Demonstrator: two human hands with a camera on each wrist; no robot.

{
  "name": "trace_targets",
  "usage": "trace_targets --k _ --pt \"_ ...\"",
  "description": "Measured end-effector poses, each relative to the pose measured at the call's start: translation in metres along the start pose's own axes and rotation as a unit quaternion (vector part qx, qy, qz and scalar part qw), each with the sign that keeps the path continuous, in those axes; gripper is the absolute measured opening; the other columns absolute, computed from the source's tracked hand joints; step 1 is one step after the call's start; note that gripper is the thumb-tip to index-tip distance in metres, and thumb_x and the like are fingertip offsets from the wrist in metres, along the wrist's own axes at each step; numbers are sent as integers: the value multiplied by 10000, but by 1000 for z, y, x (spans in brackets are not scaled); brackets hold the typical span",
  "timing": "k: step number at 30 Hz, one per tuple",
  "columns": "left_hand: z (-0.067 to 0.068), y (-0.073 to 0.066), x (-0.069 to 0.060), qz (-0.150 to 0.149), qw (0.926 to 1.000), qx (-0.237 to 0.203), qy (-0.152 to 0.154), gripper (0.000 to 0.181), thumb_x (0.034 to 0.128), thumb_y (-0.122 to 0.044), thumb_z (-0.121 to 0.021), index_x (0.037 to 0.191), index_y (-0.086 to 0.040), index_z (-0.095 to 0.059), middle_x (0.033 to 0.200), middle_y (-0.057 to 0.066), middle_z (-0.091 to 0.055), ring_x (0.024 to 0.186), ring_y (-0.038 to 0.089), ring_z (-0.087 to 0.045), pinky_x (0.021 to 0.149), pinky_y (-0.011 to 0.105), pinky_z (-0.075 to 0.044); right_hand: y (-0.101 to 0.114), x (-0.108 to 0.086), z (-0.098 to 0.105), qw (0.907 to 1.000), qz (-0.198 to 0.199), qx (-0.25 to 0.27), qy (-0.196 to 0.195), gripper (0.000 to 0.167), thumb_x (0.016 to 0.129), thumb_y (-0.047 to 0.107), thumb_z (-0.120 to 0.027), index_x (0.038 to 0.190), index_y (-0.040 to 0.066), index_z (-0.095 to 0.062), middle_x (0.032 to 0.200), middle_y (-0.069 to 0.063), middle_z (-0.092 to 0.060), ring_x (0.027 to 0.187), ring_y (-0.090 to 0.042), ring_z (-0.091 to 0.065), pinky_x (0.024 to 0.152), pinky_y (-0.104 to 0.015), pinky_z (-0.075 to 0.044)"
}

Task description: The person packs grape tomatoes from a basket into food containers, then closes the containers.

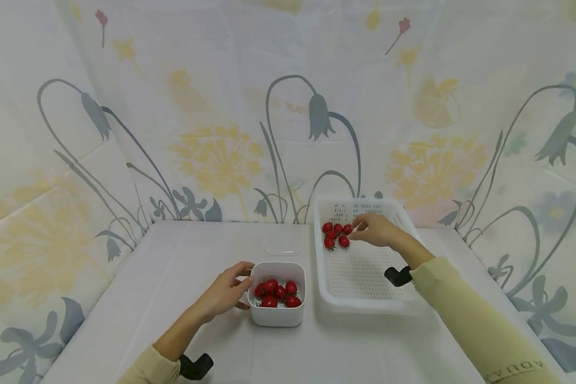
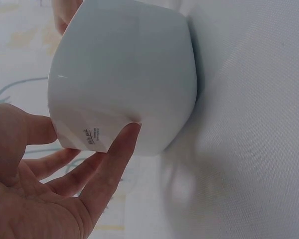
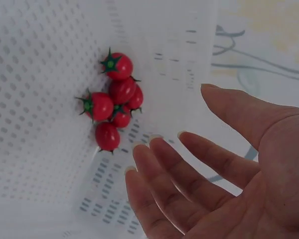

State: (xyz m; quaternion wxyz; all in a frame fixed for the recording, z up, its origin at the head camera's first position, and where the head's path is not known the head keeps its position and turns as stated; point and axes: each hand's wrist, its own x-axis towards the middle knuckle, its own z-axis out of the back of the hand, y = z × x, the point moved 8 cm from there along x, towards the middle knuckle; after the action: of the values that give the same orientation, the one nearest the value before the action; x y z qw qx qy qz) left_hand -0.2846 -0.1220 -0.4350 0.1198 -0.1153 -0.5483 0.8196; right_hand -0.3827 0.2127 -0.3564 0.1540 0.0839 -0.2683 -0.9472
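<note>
My left hand (image 1: 225, 292) rests against the left side of a small white square box (image 1: 277, 318). In the left wrist view its fingertips touch the outer wall (image 2: 124, 74) beside printed lettering, with the fingers spread and not wrapped round it. Several red cherry tomatoes (image 1: 270, 286) lie inside the box. Over a white perforated basket (image 1: 322, 277), my right hand (image 1: 378, 230) reaches in near the far left corner. Its palm is bare and its fingers are apart, close to several cherry tomatoes (image 3: 98, 106) with green calyxes.
The basket stands right of the box on a white-covered table (image 1: 187, 250). Behind the box lies a faint transparent piece (image 1: 282, 252), perhaps a lid. A flower-printed curtain (image 1: 221, 106) closes off the back and both sides. A black strap piece (image 1: 397, 276) sits at the right wrist.
</note>
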Motion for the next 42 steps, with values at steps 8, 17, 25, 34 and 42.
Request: trace_targets --k 8,17,25,34,42 --pt "0 -1 0 8 10000 2 -7 370 1066 -132 -527 1426 -50 -508 1422 271 -521 1121 396 -640 669 421 -647 -40 19 -8 9981 -524 311 75 468 976 221 -673 1288 -111 -564 1264 -326 -605 1136 -470 -608 920 -534 -563" --pt "0 -1 -1 16 10000 -6 -21 368 1063 -130 -534 1422 -50 -513 1419 263 -527 1120 387 -641 667 421 -647 -63 34 -27 9887 -883 1174 285 550 984 168 -648 1382 -158 -455 1350 -373 -513 1177 -475 -587 960 -517 -556" --pt "-3 1 -2 94 9999 -97 -28 363 1061 -142 -544 1414 -60 -520 1419 249 -528 1119 360 -636 673 440 -646 -69 42 -44 9871 -1019 1143 479 502 996 183 -638 1358 -139 -509 1313 -322 -587 1155 -441 -629 949 -507 -566" --pt "-1 4 1 114 9999 -79 -23 374 1064 -145 -539 1428 -61 -509 1429 249 -520 1151 380 -631 671 414 -647 -72 57 -54 9911 -1033 692 468 465 960 195 -691 1275 -136 -602 1199 -263 -664 1015 -352 -686 861 -475 -599" --pt "-1 4 1 99 9999 -80 37 375 1064 -154 -541 1425 -60 -510 1429 252 -518 1138 370 -635 679 423 -647 -73 67 -62 9920 -1177 350 277 422 918 208 -753 1189 -98 -647 1068 -181 -674 864 -239 -646 720 -364 -596"
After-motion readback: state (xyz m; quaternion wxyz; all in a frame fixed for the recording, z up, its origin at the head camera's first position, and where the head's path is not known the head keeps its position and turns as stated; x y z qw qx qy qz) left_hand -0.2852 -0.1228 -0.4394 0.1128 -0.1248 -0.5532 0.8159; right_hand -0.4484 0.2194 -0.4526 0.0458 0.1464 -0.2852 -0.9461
